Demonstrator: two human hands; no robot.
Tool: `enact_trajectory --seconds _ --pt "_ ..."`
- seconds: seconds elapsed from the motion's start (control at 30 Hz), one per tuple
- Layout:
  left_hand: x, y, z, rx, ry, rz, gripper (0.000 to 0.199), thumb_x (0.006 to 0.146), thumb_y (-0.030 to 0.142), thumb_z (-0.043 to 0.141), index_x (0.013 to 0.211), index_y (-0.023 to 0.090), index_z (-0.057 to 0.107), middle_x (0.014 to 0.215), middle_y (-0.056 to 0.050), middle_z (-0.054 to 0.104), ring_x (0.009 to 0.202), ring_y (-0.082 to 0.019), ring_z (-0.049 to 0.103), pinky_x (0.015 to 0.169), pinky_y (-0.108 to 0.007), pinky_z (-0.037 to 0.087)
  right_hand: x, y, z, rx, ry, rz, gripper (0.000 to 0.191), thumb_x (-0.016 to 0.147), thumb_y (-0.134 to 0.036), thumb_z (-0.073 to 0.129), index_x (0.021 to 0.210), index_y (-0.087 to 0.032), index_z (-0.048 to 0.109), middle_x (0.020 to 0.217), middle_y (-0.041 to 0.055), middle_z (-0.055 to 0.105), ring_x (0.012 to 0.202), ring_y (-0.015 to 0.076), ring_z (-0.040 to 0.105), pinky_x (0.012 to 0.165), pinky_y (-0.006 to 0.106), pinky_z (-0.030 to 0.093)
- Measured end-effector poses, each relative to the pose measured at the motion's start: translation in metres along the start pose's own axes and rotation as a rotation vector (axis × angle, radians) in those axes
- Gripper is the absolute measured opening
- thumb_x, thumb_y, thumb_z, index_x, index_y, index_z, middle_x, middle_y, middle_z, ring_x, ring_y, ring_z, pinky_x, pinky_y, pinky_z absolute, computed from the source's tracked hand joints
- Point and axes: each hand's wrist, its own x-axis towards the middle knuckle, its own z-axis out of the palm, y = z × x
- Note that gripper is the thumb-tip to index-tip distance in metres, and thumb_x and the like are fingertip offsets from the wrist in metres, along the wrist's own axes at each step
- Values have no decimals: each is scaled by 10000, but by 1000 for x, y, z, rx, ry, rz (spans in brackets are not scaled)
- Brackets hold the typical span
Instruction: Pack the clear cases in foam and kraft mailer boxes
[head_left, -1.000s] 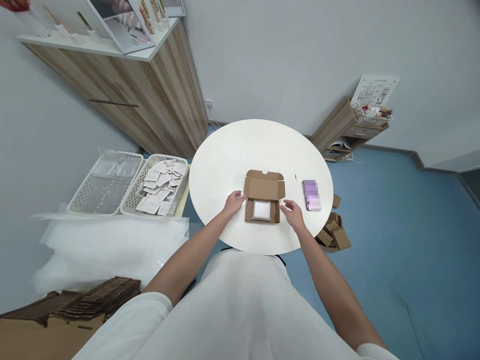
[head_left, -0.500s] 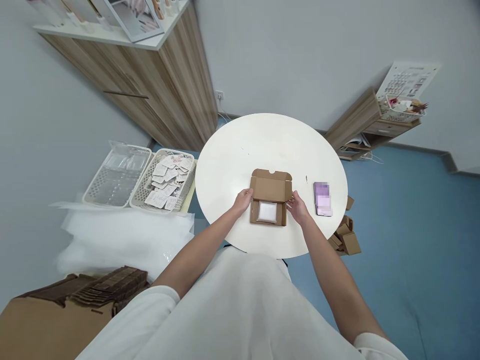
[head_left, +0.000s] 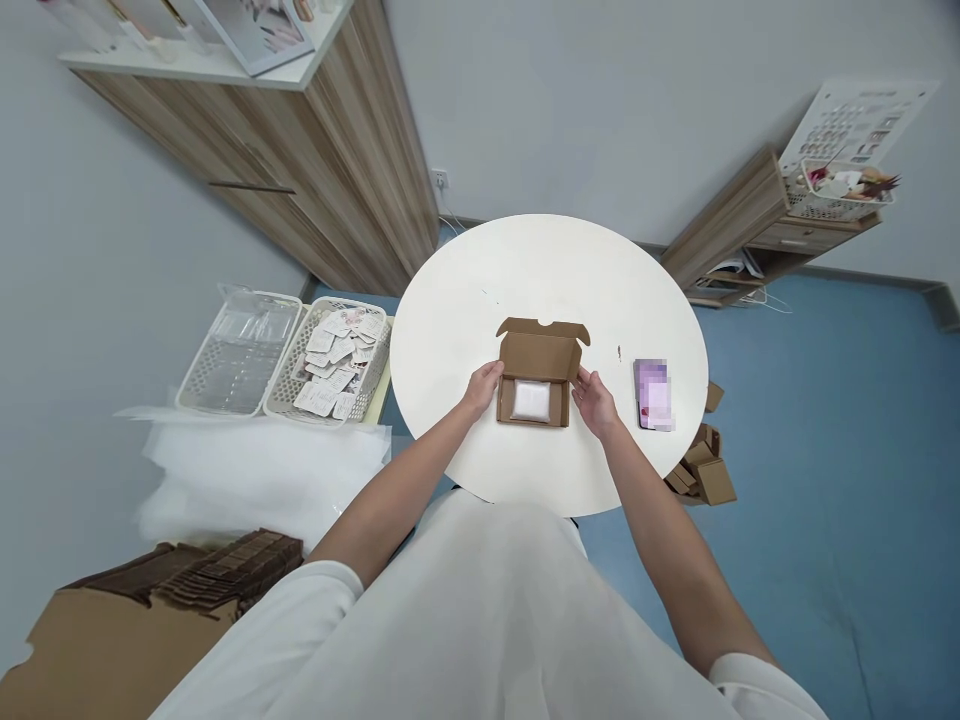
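Observation:
A small brown cardboard box [head_left: 539, 357] lies on the white round table in front of me, its lid raised at the back with the front tuck flap and side ears sticking out. Inside it rests a white wrapped packet [head_left: 532, 400], with a bare strip of cardboard to its right. My left hand [head_left: 484, 388] grips the box's left side near the lid hinge, thumb and fingers closed on the edge. At the right side, my right hand [head_left: 595, 402] has its fingertips curled on the corner where lid and wall meet.
On the table [head_left: 450, 300] at right lies a purple, partly blurred flat object [head_left: 654, 395]. To the left stand a basket of cards [head_left: 330, 365], a basket of clear plastic packs [head_left: 240, 355], white foam sheets [head_left: 255, 470] and stacked flat cardboard [head_left: 225, 570]. Brown boxes [head_left: 709, 470] lie on the floor at right.
The box has shifted slightly away from me with both hands. Its lid's side ears now flare outward more. My view has turned a little.

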Motion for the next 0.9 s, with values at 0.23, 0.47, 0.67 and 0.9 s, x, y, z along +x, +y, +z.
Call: enact_trajectory --seconds 0.23,0.47,0.67,0.9 --pt "-12 -1 -9 90 32 -95 662 812 624 128 1123 212 543 1189 -61 531 1088 -205 458 816 -317 410 -8 7 -5 -81 -11 -16 580 789 -641 207 1214 -334 454 1317 -35 425 1201 178 373 953 374 330" --pt "-23 1 -19 96 -38 -182 748 786 661 75 1162 196 525 1126 -93 578 1021 -225 523 794 -318 406 -11 18 -9 -168 31 25 673 763 -680 195 1180 -251 504 1107 39 562 992 181 539 857 322 415" --pt "-38 4 -29 100 -88 -236 772 755 703 88 1108 206 561 1095 -107 600 993 -250 548 799 -352 396 -32 18 -14 -117 -88 95 690 780 -672 151 1193 -243 499 1140 77 575 1008 218 561 895 384 383" --pt "-51 1 -34 196 -154 -334 637 686 708 366 1040 218 568 1141 -97 566 941 -235 565 699 -294 424 -61 10 -14 -151 -157 166 575 782 -636 308 1099 -243 583 1152 73 575 987 233 575 932 430 352"
